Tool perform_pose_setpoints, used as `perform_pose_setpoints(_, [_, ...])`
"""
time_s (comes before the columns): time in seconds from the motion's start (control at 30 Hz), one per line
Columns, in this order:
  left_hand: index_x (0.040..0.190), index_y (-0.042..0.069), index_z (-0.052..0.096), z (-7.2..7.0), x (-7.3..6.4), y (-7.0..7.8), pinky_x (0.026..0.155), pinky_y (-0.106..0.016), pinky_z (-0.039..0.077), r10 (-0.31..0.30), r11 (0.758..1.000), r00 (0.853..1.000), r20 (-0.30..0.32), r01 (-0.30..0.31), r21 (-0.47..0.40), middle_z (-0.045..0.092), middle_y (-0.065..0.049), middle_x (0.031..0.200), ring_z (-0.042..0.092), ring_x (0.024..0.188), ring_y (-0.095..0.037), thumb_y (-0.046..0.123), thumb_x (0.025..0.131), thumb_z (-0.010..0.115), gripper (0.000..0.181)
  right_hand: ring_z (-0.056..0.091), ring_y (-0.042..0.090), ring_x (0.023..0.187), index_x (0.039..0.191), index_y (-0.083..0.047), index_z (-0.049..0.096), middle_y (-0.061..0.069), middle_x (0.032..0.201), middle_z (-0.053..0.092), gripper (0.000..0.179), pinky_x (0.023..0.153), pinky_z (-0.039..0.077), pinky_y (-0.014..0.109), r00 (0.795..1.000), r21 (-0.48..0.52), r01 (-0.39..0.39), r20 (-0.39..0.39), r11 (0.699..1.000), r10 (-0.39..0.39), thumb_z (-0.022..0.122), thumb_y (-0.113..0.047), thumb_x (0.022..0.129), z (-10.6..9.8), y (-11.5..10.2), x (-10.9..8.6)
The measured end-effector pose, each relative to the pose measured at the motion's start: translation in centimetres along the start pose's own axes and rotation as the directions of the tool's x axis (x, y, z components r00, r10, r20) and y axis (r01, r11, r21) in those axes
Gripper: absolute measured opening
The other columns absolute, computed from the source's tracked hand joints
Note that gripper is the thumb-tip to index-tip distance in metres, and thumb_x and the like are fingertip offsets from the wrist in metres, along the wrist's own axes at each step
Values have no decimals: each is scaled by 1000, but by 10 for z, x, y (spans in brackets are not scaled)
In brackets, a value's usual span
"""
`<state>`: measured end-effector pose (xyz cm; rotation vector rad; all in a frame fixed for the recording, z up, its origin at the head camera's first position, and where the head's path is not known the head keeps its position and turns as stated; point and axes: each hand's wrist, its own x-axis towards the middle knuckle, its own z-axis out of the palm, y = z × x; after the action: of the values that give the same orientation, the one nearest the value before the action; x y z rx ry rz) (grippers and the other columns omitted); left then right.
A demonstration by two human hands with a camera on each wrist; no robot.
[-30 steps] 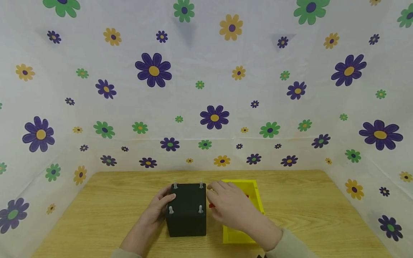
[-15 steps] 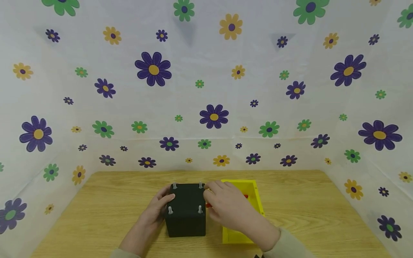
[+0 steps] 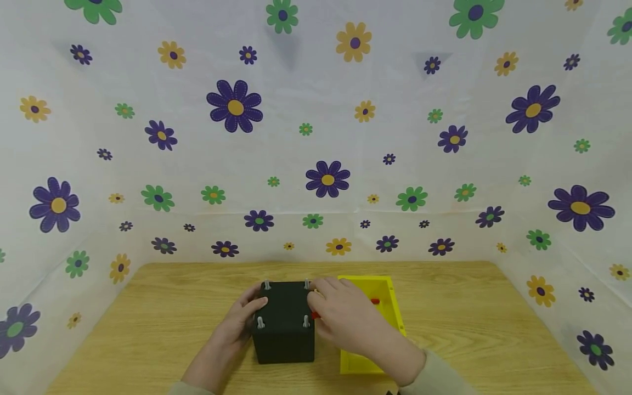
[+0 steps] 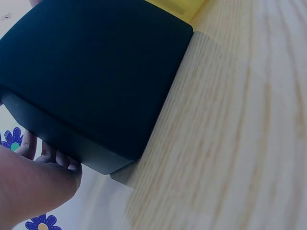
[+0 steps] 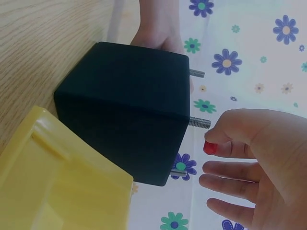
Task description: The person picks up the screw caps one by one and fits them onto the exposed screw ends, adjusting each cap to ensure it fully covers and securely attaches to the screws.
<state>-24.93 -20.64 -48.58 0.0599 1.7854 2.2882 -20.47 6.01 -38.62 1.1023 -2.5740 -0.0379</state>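
A black box (image 3: pixel 286 304) stands on the table, with threaded metal studs upright at its top corners. My left hand (image 3: pixel 239 318) grips its left side, the thumb on the top edge; curled fingers show beside the black box (image 4: pixel 91 76) in the left wrist view. My right hand (image 3: pixel 348 315) is at the box's right edge, pinching a small red piece (image 5: pixel 210 147) between thumb and index finger. In the right wrist view, this piece is close to the end of a stud (image 5: pixel 199 122), apart from it. The other right fingers are loosely bent.
A yellow bin (image 3: pixel 366 278) stands right of the box, partly under my right forearm. Inside it lies another red piece (image 3: pixel 375 301). A flowered white cloth (image 3: pixel 276 153) rises behind the wooden table (image 3: pixel 444 307).
My right hand has moved slightly left, out from over the bin, bringing the red piece up to the box's right edge. The left hand and the box have stayed put.
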Motion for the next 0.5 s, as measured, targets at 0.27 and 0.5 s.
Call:
perform_pose_setpoints(0.27, [122,34,66,0,0,0,88,-23,57,-8,1000,1000,-6,8,6,64,12,118,68,100,-6,11,103,56,31,64,21,125,111,-18,71,3,136,67,21,106,55,34,1000,-1,10,-7,1000,-10,77,-28,94,0,-1,3])
perform_pose_setpoints(0.5, [121,34,66,2,0,1,88,-23,57,0,1000,1000,-9,0,-3,64,13,117,68,100,-6,10,103,56,32,63,22,126,111,-17,71,3,136,67,21,112,52,36,1000,-3,18,-2,1000,-18,76,-27,94,1,-1,5])
